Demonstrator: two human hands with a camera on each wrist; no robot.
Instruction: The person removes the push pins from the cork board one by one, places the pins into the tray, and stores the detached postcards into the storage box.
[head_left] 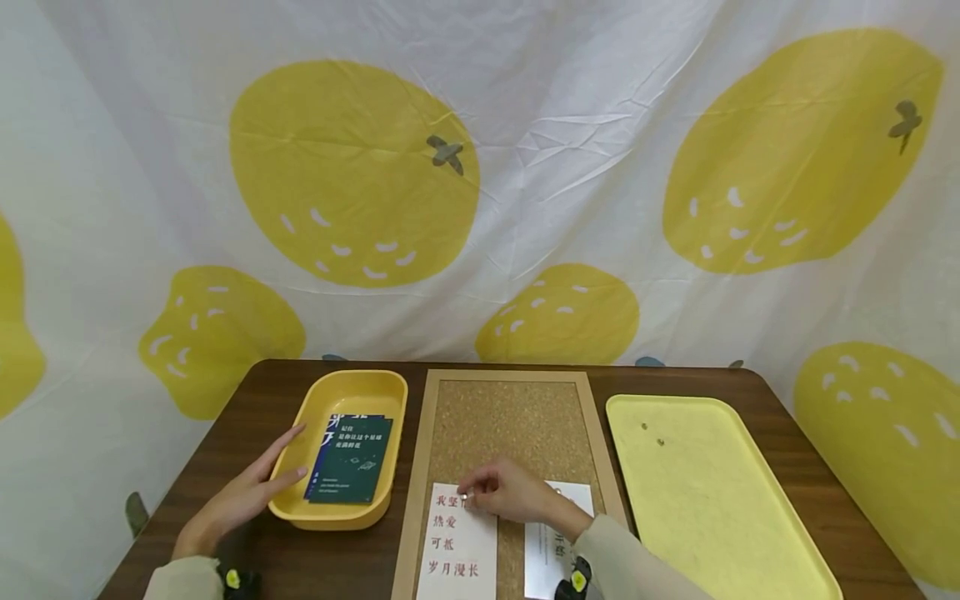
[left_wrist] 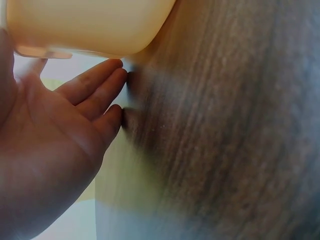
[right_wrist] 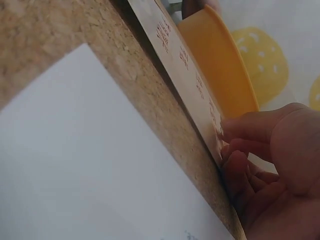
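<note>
My right hand (head_left: 517,493) is at the top of a white card (head_left: 457,558) with red Chinese characters, which lies on the framed corkboard (head_left: 510,425). Its thumb and fingertips pinch a small shiny thumbtack (head_left: 464,497) near the card's top edge. A second white card (head_left: 542,554) with dark print lies to the right on the board, partly behind my right wrist. My left hand (head_left: 243,497) rests against the left side of a yellow bin (head_left: 340,518), fingers extended and thumb near its rim. Inside the bin lie a dark green card (head_left: 352,467) and blue cards beneath it.
On the right, a pale yellow tray (head_left: 720,500) bears two small tacks (head_left: 660,442) near its far end. Everything stands on a dark wooden table (head_left: 225,442). Behind it hangs a white curtain (head_left: 540,167) printed with lemons.
</note>
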